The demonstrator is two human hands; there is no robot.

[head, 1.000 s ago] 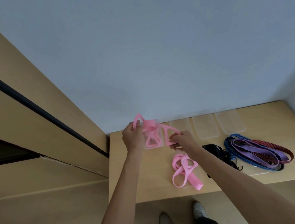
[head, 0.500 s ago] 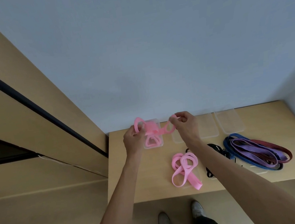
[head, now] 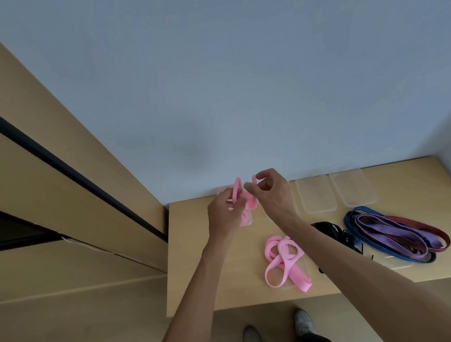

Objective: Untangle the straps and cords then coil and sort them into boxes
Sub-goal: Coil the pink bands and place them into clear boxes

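Both hands work one pink strap [head: 241,200] above the far-left clear box [head: 247,220] on the wooden table [head: 191,262]. The left hand [head: 223,214] curls round the gathered loops, and the right hand [head: 272,193] pinches the free end between thumb and fingertips, close beside the left. To coil well, I judge the right hand should lay each turn flat over the last, without twist, while the left keeps the bundle tight, then lower it into the box beneath. A second pink strap [head: 284,261] lies loose nearer, with black cords [head: 334,232] and the blue, purple and red straps [head: 395,231] to the right, below two empty boxes [head: 337,192].
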